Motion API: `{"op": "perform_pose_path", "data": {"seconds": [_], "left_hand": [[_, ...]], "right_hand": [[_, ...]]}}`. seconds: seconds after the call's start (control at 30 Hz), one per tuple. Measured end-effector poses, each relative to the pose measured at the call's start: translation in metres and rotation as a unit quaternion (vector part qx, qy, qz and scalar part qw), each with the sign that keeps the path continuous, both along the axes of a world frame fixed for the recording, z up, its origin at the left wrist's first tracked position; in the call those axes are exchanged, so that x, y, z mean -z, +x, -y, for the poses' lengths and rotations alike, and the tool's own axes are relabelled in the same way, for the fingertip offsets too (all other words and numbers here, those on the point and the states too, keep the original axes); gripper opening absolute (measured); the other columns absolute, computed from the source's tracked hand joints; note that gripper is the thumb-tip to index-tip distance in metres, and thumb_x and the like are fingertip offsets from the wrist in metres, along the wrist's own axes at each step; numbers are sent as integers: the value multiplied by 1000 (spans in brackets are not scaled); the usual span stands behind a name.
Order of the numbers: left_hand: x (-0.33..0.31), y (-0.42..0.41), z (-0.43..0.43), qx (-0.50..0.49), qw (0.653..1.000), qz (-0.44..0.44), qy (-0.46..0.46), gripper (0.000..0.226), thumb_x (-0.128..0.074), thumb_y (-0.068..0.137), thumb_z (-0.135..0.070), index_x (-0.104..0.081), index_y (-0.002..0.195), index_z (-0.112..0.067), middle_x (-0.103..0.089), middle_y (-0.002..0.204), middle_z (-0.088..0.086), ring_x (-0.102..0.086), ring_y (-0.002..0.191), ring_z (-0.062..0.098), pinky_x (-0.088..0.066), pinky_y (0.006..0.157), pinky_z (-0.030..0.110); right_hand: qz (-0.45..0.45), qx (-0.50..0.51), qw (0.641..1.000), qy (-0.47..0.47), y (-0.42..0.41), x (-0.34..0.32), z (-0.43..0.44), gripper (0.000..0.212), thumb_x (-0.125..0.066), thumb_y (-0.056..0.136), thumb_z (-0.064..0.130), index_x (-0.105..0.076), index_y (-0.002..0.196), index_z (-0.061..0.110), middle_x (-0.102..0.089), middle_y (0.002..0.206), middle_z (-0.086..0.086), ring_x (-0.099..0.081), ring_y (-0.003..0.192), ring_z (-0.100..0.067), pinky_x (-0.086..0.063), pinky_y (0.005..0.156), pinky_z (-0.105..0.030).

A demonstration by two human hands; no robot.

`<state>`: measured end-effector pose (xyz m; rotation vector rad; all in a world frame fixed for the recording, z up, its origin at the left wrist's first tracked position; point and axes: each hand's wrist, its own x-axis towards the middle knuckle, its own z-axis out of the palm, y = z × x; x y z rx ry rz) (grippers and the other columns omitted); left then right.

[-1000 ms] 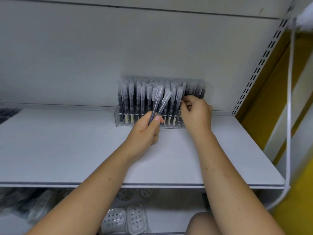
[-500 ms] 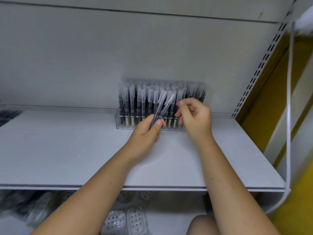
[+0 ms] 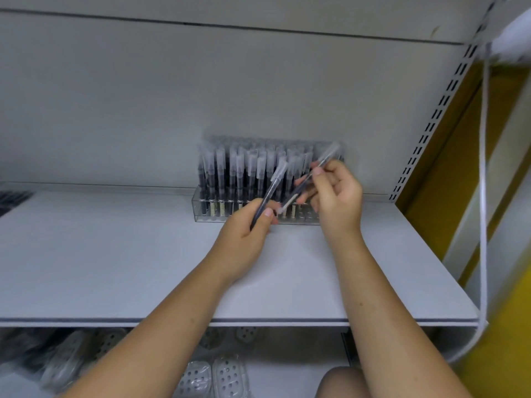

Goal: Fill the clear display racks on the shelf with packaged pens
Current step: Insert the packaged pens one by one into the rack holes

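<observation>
White laminate shelf (image 3: 115, 254) is viewed from above, and a clear rectangular plastic display rack (image 3: 198, 209) is stood along its back edge, nearer the right back corner than the left. Upright rows of dark pens in clear sleeves (image 3: 238, 173) are packed into it; the right end is hidden behind the hands and cannot be judged.

A slim dark sleeved pen (image 3: 271, 191) is gripped low on its barrel by the left hand (image 3: 244, 228), fingers curled round it, cap end tilted up toward the rack. A second sleeved pen with a pale lower end (image 3: 324, 160) is pinched between thumb and fingertips of the right hand (image 3: 339, 196). It is held slanted, its pale tip near the left thumb at the rack's front.

Insertion looks to be the step in hand, and the rack appears nearly full. To do it well, the pen should be brought upright before it is lowered, and the tip aimed into a free slot rather than between neighbours. The pinch should be set high so that seated sleeves are not knocked. The spare pen is best held back from the rack until wanted.
</observation>
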<state>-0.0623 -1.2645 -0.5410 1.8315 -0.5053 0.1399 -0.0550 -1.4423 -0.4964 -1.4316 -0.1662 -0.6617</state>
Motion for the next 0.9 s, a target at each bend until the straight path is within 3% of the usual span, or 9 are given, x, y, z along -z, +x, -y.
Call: {"op": "perform_pose_path", "data": {"seconds": [0.1, 0.2, 0.27, 0.4, 0.53, 0.6, 0.73, 0.9], "left_hand": [[-4, -7, 1, -27, 999, 34, 32, 22, -48, 110, -25, -67, 121, -26, -70, 102, -14, -64, 99, -2, -47, 84, 15], [-4, -8, 2, -44, 996, 55, 57, 23, -47, 109, -32, -66, 122, -28, -70, 105, -16, -64, 103, 2, -50, 87, 24], [-3, -7, 2, -54, 995, 51, 61, 26, -44, 107, -39, -65, 121, -31, -70, 103, -18, -64, 101, 1, -51, 86, 28], [-3, -7, 2, -63, 995, 43, 55, 24, -44, 109, -37, -64, 121, -32, -70, 102, -17, -63, 101, 0, -50, 86, 27], [-2, -5, 2, -67, 996, 40, 37, 23, -45, 108, -35, -65, 118, -31, -70, 100, -14, -63, 100, 3, -48, 86, 23], [-2, -5, 3, -66, 997, 36, 31, 21, -46, 110, -31, -66, 116, -30, -71, 99, -13, -63, 99, 3, -47, 86, 20], [-4, -6, 3, -65, 997, 35, 30, 20, -47, 110, -28, -66, 115, -28, -71, 98, -13, -63, 99, 0, -46, 82, 14], [-5, -6, 3, -64, 997, 34, 37, 20, -46, 110, -28, -66, 115, -28, -71, 99, -14, -63, 99, -1, -44, 80, 11]], "right_hand": [[64, 117, 991, 16, 6, 3, 10, 7, -52, 106, 7, -58, 109, 5, -67, 83, -12, -63, 66, -22, -48, 56, -23], [89, 189, 977, -38, 13, 10, 16, 13, -50, 107, 13, -57, 116, 6, -65, 94, -13, -66, 81, -33, -57, 67, -32], [81, 207, 972, -80, 17, 14, 18, 16, -51, 107, 17, -58, 118, 8, -67, 96, -5, -67, 83, -23, -58, 74, -43], [64, 201, 969, -131, 24, 18, 17, 16, -52, 107, 21, -60, 118, 11, -66, 91, 6, -66, 77, -18, -57, 73, -46], [38, 200, 963, -178, 27, 21, 16, 17, -55, 106, 22, -62, 119, 13, -65, 85, 12, -64, 75, -10, -50, 69, -24], [17, 195, 961, -195, 30, 24, 16, 19, -56, 105, 24, -63, 119, 13, -63, 84, 12, -61, 75, -4, -47, 69, -21], [-14, 185, 953, -238, 34, 29, 15, 17, -58, 101, 34, -64, 112, 22, -59, 79, 15, -60, 73, -14, -55, 70, -41], [-27, 185, 948, -258, 33, 29, 14, 15, -62, 95, 37, -66, 102, 25, -62, 77, 13, -63, 72, -15, -57, 70, -43]]}}
